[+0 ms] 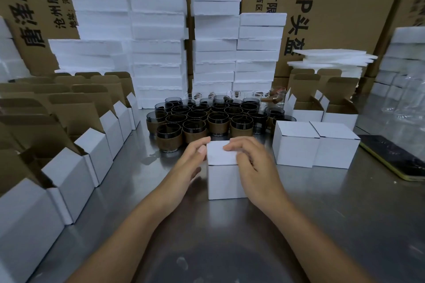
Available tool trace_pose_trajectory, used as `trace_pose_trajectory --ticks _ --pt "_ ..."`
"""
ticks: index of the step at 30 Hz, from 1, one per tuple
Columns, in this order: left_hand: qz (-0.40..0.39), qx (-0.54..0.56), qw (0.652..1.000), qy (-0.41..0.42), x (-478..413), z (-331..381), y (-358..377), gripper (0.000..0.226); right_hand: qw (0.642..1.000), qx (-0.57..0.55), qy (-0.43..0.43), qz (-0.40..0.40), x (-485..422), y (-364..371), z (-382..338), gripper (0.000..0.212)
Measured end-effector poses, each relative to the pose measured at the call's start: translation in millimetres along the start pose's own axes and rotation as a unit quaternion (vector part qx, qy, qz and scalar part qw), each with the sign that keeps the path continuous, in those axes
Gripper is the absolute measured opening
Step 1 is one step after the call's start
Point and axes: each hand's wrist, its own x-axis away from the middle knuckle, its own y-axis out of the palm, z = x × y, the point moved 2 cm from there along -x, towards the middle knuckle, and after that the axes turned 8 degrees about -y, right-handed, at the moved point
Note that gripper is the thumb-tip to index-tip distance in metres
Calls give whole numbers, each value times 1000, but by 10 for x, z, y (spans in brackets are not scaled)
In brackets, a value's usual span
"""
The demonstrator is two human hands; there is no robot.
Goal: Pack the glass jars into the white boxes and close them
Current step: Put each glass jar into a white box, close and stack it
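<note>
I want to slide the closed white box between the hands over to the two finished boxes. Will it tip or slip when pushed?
The white box looks squat and flat-bottomed, so tipping seems unlikely. The metal table is smooth and shiny, so it should slide easily. If it holds a glass jar like the jars behind, it is probably bottom-heavy and fragile; push low and gently.

We spot print only on brown cartons behind stacks. Big carton at back right [333, 7]: black sideways characters, we read "科技有限", under it "(西区", then large ".0-P头盔" running down its face. Leaning carton at back left [34, 7]: upside-down bold letters "AH", large characters we cannot make out, smaller line starting "沧州", another with "地址: 河北". Far right carton edge [417, 2]: dark marks, unreadable. White boxes, jars, phone: we read nothing on them.
</note>
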Motion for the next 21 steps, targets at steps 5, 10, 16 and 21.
trace_pose_trajectory --ticks 5,10,16,21 --pt "20 -22 1000 -2 25 -11 -11 46 999 41 7 21 85 -197 77 30" --pt "29 -30 999 -2 94 -7 -29 57 987 150 13 58 169 -618 228 32" --pt "44 -21 999 7 117 -44 -49 48 963 251 56 79 145 -869 352 30" --pt "53 -10 998 12 89 -53 -62 42 952 287 81 76 48 -904 455 27"
